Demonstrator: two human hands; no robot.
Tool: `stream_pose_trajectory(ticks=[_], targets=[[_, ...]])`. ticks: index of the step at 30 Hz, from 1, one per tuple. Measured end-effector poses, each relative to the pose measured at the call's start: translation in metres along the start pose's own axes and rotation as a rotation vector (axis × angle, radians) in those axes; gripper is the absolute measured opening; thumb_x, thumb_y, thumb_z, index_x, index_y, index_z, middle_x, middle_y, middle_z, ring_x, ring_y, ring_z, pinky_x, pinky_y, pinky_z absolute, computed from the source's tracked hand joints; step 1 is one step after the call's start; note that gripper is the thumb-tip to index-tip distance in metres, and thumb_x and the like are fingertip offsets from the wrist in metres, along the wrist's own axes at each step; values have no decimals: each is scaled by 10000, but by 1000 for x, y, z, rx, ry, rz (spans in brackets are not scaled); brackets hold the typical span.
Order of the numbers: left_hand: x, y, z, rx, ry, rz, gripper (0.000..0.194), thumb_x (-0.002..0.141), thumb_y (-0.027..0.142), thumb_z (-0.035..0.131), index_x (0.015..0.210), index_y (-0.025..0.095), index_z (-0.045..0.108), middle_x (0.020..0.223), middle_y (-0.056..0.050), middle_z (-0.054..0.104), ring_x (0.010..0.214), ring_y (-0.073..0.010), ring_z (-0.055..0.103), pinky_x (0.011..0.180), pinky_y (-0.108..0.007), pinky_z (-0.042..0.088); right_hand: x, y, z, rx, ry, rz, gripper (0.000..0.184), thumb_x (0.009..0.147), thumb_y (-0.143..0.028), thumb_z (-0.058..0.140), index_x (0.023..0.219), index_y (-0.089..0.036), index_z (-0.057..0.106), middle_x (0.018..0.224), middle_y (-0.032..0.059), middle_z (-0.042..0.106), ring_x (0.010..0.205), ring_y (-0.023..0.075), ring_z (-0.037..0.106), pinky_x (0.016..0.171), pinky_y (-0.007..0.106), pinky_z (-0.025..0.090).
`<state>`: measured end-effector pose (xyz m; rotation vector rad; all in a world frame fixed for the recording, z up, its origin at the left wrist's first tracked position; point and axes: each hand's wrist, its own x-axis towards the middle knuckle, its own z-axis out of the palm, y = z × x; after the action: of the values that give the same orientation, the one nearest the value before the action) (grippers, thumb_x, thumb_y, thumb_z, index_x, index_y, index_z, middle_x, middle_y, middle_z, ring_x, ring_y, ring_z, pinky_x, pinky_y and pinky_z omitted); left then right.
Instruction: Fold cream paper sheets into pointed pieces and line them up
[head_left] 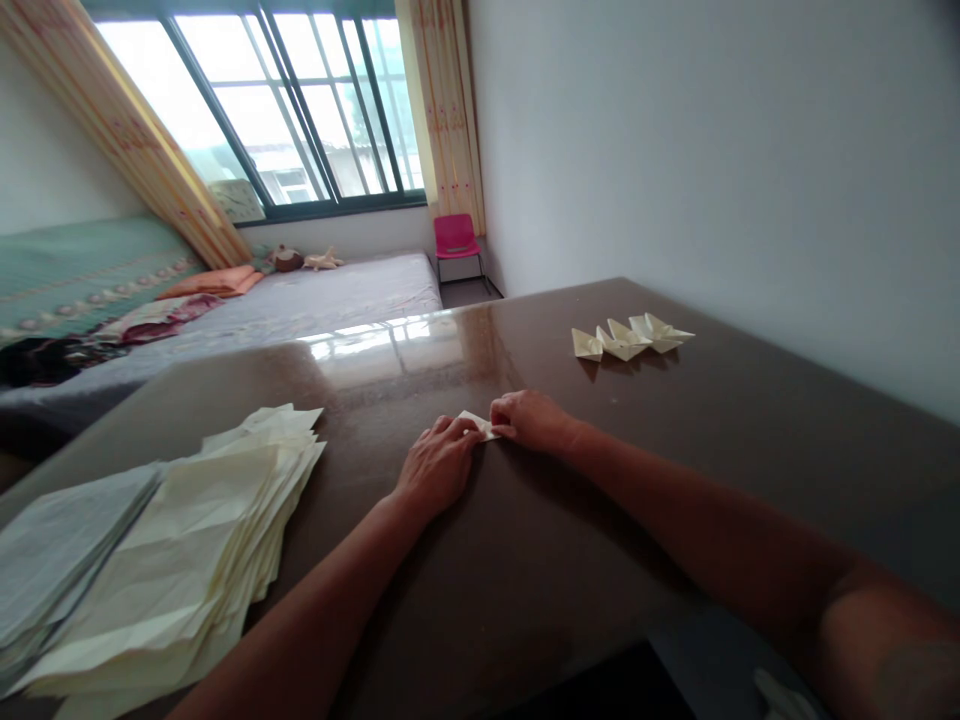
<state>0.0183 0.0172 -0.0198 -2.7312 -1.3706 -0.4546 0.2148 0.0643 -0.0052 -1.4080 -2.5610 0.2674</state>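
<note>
A small piece of folded cream paper point(478, 424) lies on the brown glossy table between my hands, partly covered by fingers. My left hand point(441, 462) grips its left side, the fingertips pressed down on it. At the right side, my right hand point(531, 420) pinches the paper's edge with thumb and curled fingers. Farther off to the right stand several folded paper boats point(628, 338) in a row, touching or nearly touching. The exact shape of the paper in my hands is too small and covered to make out.
To the left lies a stack of creased cream paper sheets point(202, 510), beside a stack of greyish sheets point(67, 550). A white wall point(720, 160) runs along the table's right side. Behind the table are a bed point(367, 285) and a pink chair point(456, 238).
</note>
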Motion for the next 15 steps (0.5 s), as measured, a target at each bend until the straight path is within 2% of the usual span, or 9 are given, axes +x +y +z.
stream_pose_trajectory(ticks=[3,6,9,15], targets=[[3,-7,7,-6,67,-116,340,934,269,365,1198,214,573,1264,-74,553,1151,-240,447,961,-411,430,0,-4,-1,-6,-45,42,207,824,-406,591,888,-223,665,918,52,697,804,178,618,622,241,368],[5,-16,16,-42,46,-220,458,941,300,352,1367,141,404,1354,-132,491,1274,-264,377,1022,-458,375,1,-2,-2,12,-66,48,210,813,-409,603,912,-235,665,944,42,702,820,174,624,609,234,363],[7,-22,22,-128,-11,-173,506,938,288,352,1424,151,311,1355,-137,485,1302,-253,364,1043,-463,350,1,1,-2,40,-68,35,195,805,-400,612,905,-240,660,930,28,704,817,170,627,601,231,357],[7,-26,17,-375,86,-140,667,833,243,516,1448,224,260,1255,-103,462,1099,-211,505,977,-400,427,0,4,0,117,-52,30,201,778,-346,642,932,-216,632,914,29,701,791,157,621,607,223,364]])
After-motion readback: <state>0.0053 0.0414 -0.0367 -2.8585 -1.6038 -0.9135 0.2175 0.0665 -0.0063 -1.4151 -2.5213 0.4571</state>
